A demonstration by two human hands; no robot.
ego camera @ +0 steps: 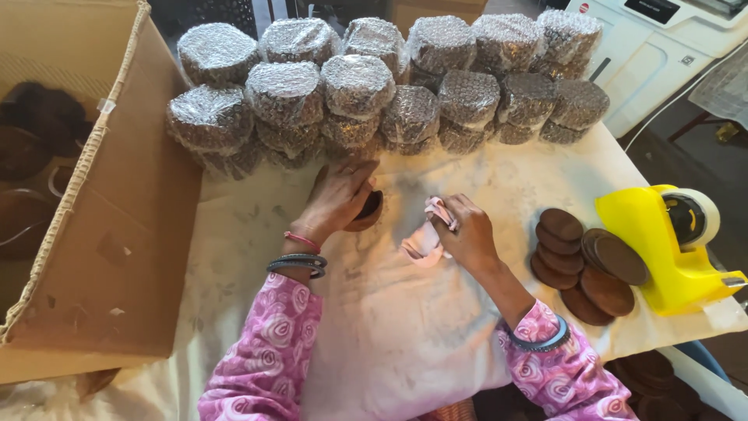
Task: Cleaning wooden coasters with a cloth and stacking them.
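Bubble-wrapped round bundles (374,86) fill the upper middle of the frame in stacked rows on the counter (389,327), so a good share of the pieces looks already wrapped; near the centre the left hand (339,199) rests its fingers curled over a dark wooden disc (368,209), the grip closed on it, while the right hand (467,234) is clenched around a pink cloth (425,238) just beside; at centre right a loose heap of bare brown discs (580,261) lies unwrapped near a yellow tape dispenser (674,249); at the left edge an open cardboard box (117,234) holds more dark items, so work seemingly remains.
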